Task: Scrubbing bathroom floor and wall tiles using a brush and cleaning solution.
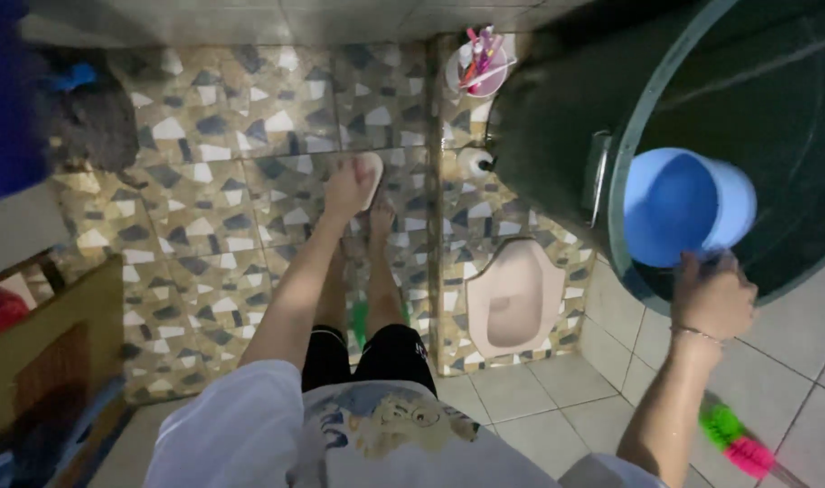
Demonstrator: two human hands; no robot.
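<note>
One right hand (712, 298) fingers grasping blue dipper (688, 206) over dark tub (557, 117) | mosaic-tiled floor (213, 181) | left hand unseen

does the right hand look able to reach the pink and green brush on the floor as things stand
Probably not without letting go first: the right hand is raised at the dark barrel's rim, gripping the blue dipper. The brush lies on the tiles below the forearm, with nothing covering it.

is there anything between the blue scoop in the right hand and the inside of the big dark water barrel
Nothing visible. The right hand holds the blue scoop over the open mouth of the dark barrel, already inside its rim. The left hand is out of view.
</note>
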